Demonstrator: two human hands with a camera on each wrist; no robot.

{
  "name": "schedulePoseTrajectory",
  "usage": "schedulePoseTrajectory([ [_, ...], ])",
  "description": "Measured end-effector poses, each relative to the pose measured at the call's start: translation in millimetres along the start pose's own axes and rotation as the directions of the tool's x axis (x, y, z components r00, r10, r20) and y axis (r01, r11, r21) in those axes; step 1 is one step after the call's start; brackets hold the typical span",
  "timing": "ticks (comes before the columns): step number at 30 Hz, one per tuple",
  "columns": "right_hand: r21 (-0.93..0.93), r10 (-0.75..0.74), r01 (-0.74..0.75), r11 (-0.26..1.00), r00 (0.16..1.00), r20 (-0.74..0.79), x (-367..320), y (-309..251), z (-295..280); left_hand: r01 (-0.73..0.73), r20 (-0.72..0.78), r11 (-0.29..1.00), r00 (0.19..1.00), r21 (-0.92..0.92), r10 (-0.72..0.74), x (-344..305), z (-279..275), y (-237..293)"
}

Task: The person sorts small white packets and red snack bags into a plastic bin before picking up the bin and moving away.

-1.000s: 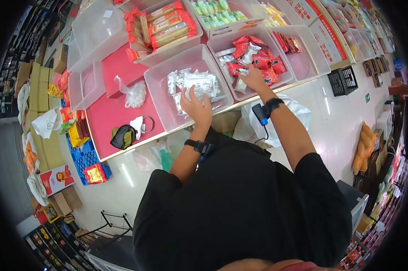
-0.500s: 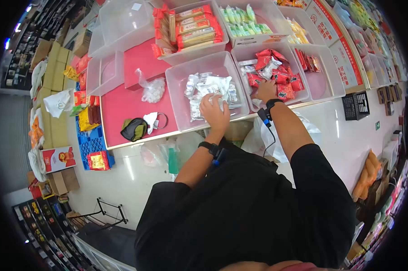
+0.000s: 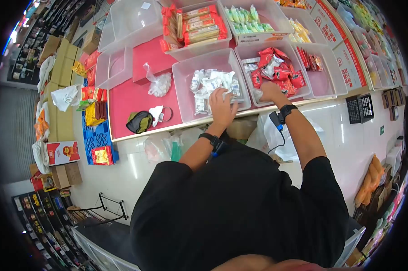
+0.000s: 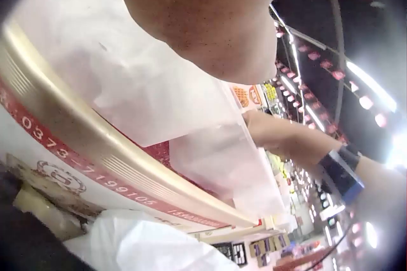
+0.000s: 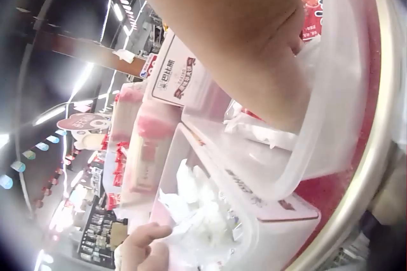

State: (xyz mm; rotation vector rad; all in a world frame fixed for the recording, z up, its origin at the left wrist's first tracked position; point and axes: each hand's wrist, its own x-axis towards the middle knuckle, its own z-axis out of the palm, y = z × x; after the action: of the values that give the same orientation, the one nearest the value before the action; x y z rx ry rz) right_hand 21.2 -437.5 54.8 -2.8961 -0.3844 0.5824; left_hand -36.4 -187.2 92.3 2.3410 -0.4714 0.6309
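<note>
A translucent plastic tub (image 3: 182,86) holds a loose pile of small white packets (image 3: 204,95). My left hand (image 3: 223,108) reaches over its near wall, fingers bent loosely on the packets. The right wrist view shows this left hand (image 5: 145,250) beside the white pile (image 5: 200,220). In the neighbouring tub (image 3: 242,53) lie red packets (image 3: 283,72) with a few silvery ones (image 3: 250,66). My right hand (image 3: 272,91) is down inside it near the front wall, a whitish packet (image 3: 257,94) right at its fingers. Its fingertips are hidden; I cannot tell whether they grip that packet.
Behind stand tubs of red-wrapped sticks (image 3: 206,29) and green packets (image 3: 247,20). A half-filled tub (image 3: 328,81) is at the right. Left on the red table (image 3: 127,106) lie a tied clear bag (image 3: 159,85) and a dark green pouch (image 3: 139,122). The table's edge (image 3: 168,128) runs in front.
The head view has swung, so the tubs sit further right. My right hand has drawn back from the middle of the red packets towards the tub's front wall. The left hand stays at the white packets.
</note>
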Motion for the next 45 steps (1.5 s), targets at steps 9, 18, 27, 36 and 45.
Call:
schedulePoseTrajectory([
  [9, 0.214, 0.145, 0.026, 0.977, 0.653, -0.744, -24.2, -86.4, -100.1, -0.256, 0.196, 0.966, 0.946, -0.041, 0.259, 1.0, -4.5, 1.3],
  [18, 0.793, 0.198, 0.330, 0.512, 0.853, -0.483, 30.1, -130.7, -36.1, -0.340, 0.255, 0.939, 0.905, -0.048, 0.340, -3.1, 3.5, -7.8],
  [27, 0.038, 0.241, -0.335, 0.942, 0.590, -0.771, 37.3, 53.9, -38.0, -0.403, 0.219, 0.914, 0.896, 0.041, 0.385, -6.1, 15.0, -10.2],
  [36, 0.131, 0.217, -0.177, 0.976, 0.871, -0.441, 24.0, 65.1, -44.9, -0.324, 0.204, 0.942, 0.931, 0.084, 0.302, -4.5, 22.4, -16.3],
  [45, 0.208, -0.225, 0.244, 0.947, 0.968, -0.113, 54.6, 40.5, -29.5, -0.305, 0.209, 0.948, 0.937, 0.087, 0.282, -5.3, 21.4, -11.8],
])
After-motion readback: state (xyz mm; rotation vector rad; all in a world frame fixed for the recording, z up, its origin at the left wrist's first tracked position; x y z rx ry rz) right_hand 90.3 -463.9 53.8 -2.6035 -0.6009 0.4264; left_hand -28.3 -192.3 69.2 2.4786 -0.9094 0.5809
